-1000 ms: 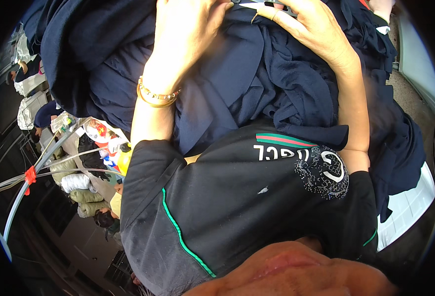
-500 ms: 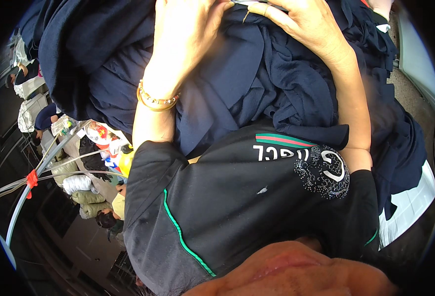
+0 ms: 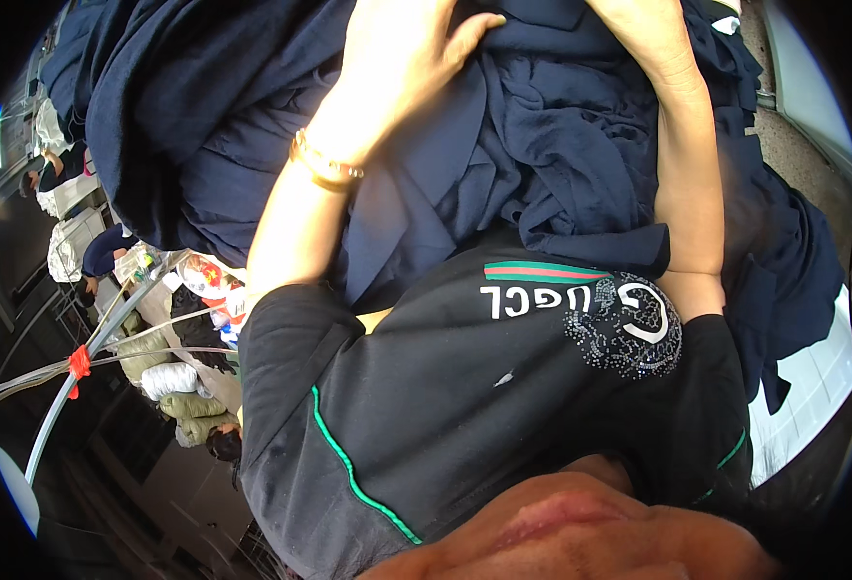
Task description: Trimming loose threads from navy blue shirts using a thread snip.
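A big heap of dark navy cloth (image 3: 426,164) lies in folds before me, part of it resting against my lap. At the top edge, my left hand (image 3: 402,53) rests over the cloth with its thumb stretched out to the right; its other fingers are mostly cut off by the frame. A bracelet circles that wrist. My right hand (image 3: 648,34) reaches over the cloth farther right, and its fingers lie beyond the top edge, so what it touches or holds is hidden.
White panels (image 3: 812,406) stand at the lower right beside the hanging cloth. To the left, pale curved tubes (image 3: 58,411) are tied with a red strip (image 3: 79,367). Farther off are stuffed sacks (image 3: 170,382) and people by white-topped tables.
Both hands have moved up and apart, the right one partly out of the frame. The left thumb has spread away from the pinch it made near the small pale piece, which no longer shows.
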Available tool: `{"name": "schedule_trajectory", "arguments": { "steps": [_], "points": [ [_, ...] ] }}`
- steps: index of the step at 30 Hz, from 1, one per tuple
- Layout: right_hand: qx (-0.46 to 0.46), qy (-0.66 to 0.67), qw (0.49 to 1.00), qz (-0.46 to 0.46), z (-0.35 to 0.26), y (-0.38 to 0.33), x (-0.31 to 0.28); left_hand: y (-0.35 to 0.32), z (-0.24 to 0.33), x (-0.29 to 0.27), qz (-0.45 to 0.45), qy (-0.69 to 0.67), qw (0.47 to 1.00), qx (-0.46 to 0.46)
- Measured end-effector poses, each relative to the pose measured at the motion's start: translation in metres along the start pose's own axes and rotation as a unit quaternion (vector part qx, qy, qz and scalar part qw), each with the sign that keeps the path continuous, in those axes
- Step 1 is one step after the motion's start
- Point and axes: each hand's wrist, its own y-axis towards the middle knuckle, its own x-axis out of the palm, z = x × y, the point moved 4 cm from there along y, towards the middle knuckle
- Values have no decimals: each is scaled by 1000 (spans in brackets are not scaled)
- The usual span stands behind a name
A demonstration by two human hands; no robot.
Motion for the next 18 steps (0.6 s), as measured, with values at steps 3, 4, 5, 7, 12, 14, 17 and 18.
{"name": "schedule_trajectory", "arguments": {
  "steps": [3, 4, 5, 7, 12, 14, 17, 18],
  "points": [
    [8, -30, 997, -75, -7, -5, 0, 3, -18, 12, -75, 4, 997, 18],
    [-2, -64, 988, -139, -10, -7, 3, 2, -20, 13, -74, 4, 997, 19],
    [-48, -247, 959, -132, -35, -12, 4, 3, -22, 12, -65, -28, 998, -2],
    [-76, -260, 955, -124, -21, -10, -1, 4, -23, 6, -34, -121, 991, -50],
    [43, -8, 984, -174, -2, -5, -22, -4, -21, 0, -78, -418, 871, -245],
    [64, 66, 986, -137, -1, 0, -27, -10, -24, 0, -84, -516, 792, -316],
    [-46, -32, 997, 59, 11, 3, -26, -12, -23, -4, -67, -491, 786, -369],
    [-81, -15, 991, 110, 6, -3, -16, -16, -27, -3, -41, -473, 791, -386]
  ]
}}
